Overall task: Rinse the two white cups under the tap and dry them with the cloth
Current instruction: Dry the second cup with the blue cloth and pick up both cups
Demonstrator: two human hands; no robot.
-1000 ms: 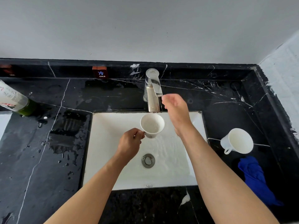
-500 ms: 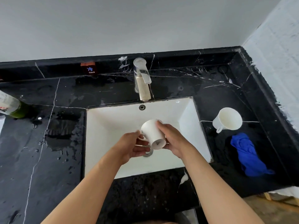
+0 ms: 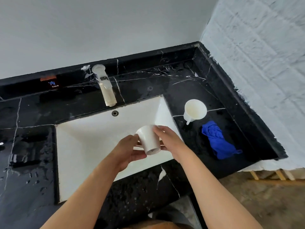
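Both hands, left hand (image 3: 127,150) and right hand (image 3: 171,141), curl around a white cup (image 3: 149,141) tipped base-up over the sink (image 3: 92,139); drying seems not yet begun, with the second cup (image 3: 194,111) and blue cloth (image 3: 217,141) untouched on the counter (image 3: 189,141)

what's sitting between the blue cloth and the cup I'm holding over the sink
Nothing stands there. In the head view, only the sink's right rim and bare black marble counter separate the held cup from the blue cloth. The second cup sits farther back.

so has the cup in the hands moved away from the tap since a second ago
Yes. The held cup has come down and toward the person, away from the tap, and now hangs upturned over the sink.
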